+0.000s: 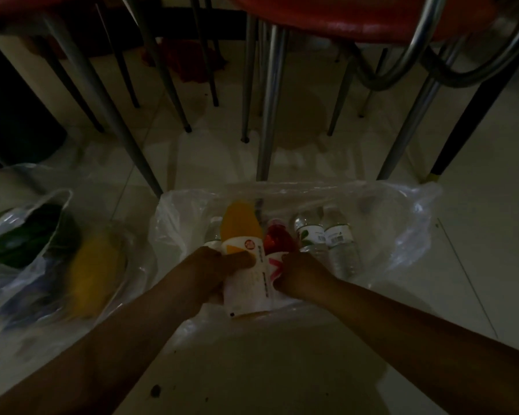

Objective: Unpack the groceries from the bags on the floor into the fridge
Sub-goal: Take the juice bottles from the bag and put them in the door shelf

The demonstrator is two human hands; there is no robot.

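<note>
Fingers of the left hand [219, 265] wrap the orange juice bottle [241, 259], lying in the clear bag [402, 235] on the floor, cap pointing away; right hand [297, 272] curls around the red bottle [277, 245] just beside it.

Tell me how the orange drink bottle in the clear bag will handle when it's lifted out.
The orange drink bottle looks full, so it is probably heavy for its size. Its smooth label wrap may be slippery; the left hand already grips it around the label. Its round body would likely roll if laid on the floor, and the thin clear bag may cling and drag along.
</note>
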